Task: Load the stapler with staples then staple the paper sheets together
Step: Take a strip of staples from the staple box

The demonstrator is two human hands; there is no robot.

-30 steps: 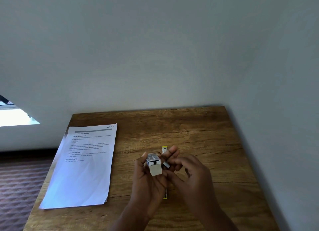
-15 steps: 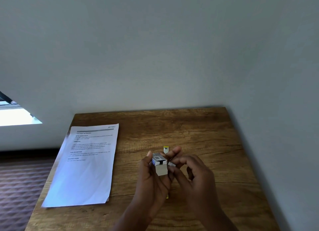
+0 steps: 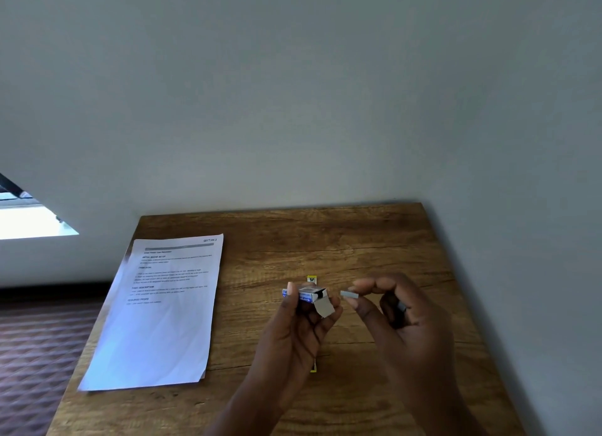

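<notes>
My left hand (image 3: 298, 331) holds a small blue and white staple box (image 3: 306, 295) above the table, its end flap hanging open. My right hand (image 3: 395, 315) pinches a short grey strip of staples (image 3: 349, 294) between thumb and fingertips, just right of the box's open end and clear of it. The stapler lies on the table under my hands, mostly hidden; only its yellow far tip (image 3: 311, 278) and yellow near tip (image 3: 314, 369) show. The printed paper sheets (image 3: 159, 315) lie flat at the left of the table.
The wooden table (image 3: 358, 240) stands in a corner, with white walls close behind and on the right. The paper's left edge overhangs the table's left side, above a patterned carpet (image 3: 29, 354). A bright window (image 3: 29, 220) is at far left.
My right hand has drawn the staple strip out of the box and moved right, away from it. My left hand has tipped the box onto its side.
</notes>
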